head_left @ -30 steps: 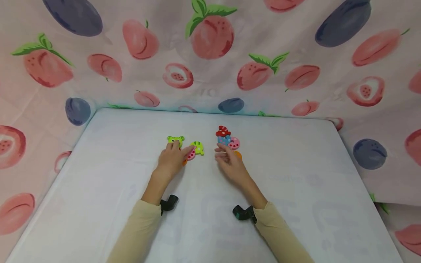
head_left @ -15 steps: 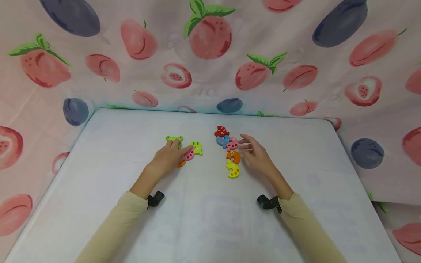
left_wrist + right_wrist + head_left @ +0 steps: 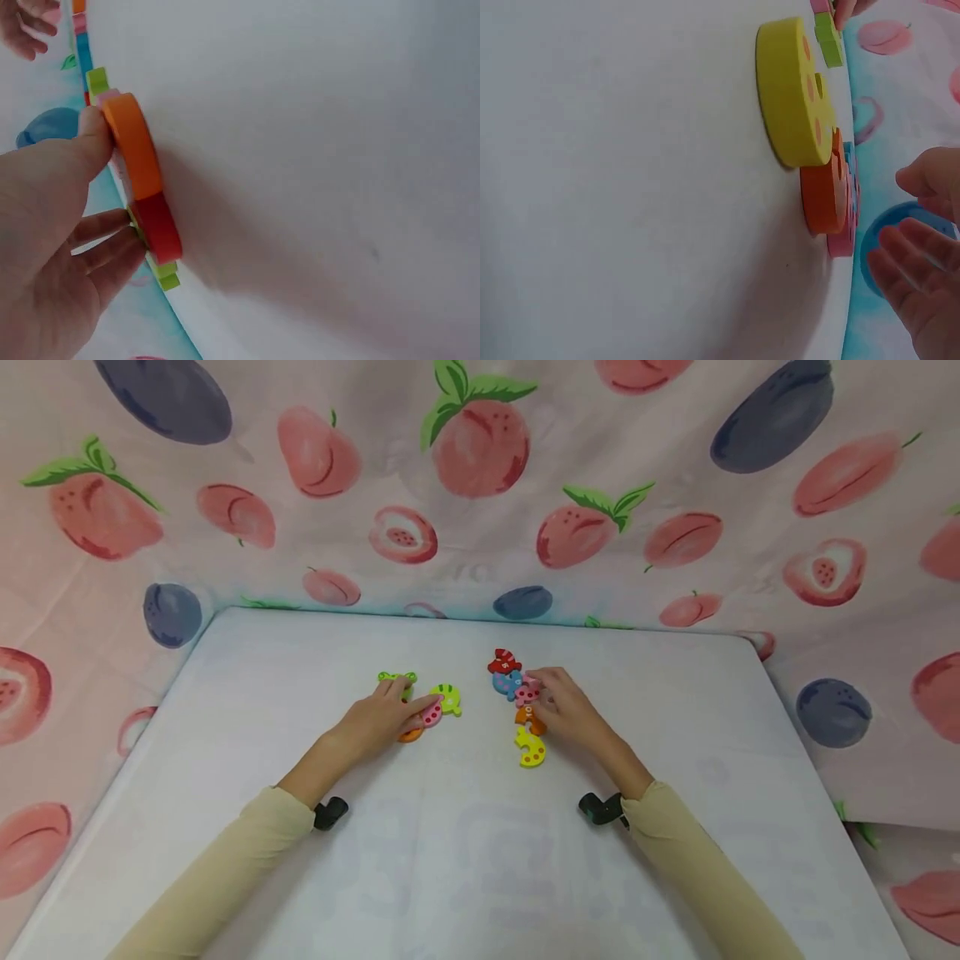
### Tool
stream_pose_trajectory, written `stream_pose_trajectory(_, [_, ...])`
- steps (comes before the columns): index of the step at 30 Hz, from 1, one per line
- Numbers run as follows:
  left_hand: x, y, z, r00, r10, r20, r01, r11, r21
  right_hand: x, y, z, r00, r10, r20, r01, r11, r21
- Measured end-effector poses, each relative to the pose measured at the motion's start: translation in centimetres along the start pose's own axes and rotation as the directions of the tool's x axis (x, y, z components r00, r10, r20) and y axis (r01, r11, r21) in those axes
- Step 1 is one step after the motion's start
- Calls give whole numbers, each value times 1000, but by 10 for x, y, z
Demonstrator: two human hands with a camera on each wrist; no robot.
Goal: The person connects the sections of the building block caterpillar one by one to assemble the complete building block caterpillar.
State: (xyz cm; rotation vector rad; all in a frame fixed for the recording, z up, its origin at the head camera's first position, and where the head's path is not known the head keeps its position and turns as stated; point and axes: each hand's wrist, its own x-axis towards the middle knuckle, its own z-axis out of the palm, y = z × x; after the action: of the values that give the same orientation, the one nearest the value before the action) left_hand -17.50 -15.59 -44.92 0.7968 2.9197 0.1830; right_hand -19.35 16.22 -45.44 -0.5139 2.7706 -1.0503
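Note:
My left hand [image 3: 367, 722] lies over a cluster of small painted animal-shaped pieces. Its thumb touches a pink piece [image 3: 432, 717] beside an orange piece [image 3: 133, 146]; its other fingertips rest near a red piece [image 3: 157, 229] and a green piece [image 3: 405, 677]. A green striped piece [image 3: 447, 699] adjoins the cluster. My right hand [image 3: 573, 710], fingers loosely bent, is over the right side of a second group. There stand a red piece [image 3: 504, 662], a blue piece [image 3: 505, 684], a spotted pink piece [image 3: 527, 696], an orange piece [image 3: 524, 718] and a spotted yellow piece [image 3: 532, 750].
Both groups lie on a white-covered table [image 3: 465, 860], with a gap between them. A fruit-printed cloth [image 3: 465, 568] hangs behind the table's far edge. Black wrist devices [image 3: 600, 808] stick out from both sleeves.
My right hand first moved right, off the right group, uncovering the orange and yellow pieces, then came back left over the pink and orange ones. My left hand stays on its cluster; its forearm swung left.

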Motion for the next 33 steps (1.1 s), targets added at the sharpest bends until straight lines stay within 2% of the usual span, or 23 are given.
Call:
stream_pose_trajectory(4, [0, -4, 3, 998, 49, -38, -47, 997, 55, 13, -1, 4, 1000, -4, 29, 8, 991, -130])
stream_pose_trajectory(10, [-1, -10, 13, 982, 139, -127, -123, 985, 123, 28, -4, 17, 996, 31, 88, -1, 947, -322])
stream_pose_trajectory(17, [-1, -15, 20, 969, 178, -172, -154, 978, 143, 29, -11, 20, 995, 0, 96, 35, 928, -371])
stream_pose_trajectory(21, [1, -17, 20, 967, 222, -123, -199, 964, 174, 29, -16, 21, 995, -27, 98, 63, 919, -390])
stream_pose_trajectory(25, [2, -20, 16, 964, 266, -25, -262, 959, 108, 30, -20, 24, 990, -44, 132, 97, 899, -427])
stream_pose_trajectory(27, [3, -22, 14, 964, 264, 21, -265, 962, 69, 30, -23, 26, 986, -50, 159, 117, 887, -447])
stream_pose_trajectory(30, [4, -24, 12, 965, 255, 64, -259, 964, 65, 28, -26, 28, 979, -52, 199, 139, 880, -454])
stream_pose_trajectory(33, [5, -22, 9, 965, 246, 88, -252, 966, 65, 26, -27, 29, 975, -43, 220, 134, 899, -417])
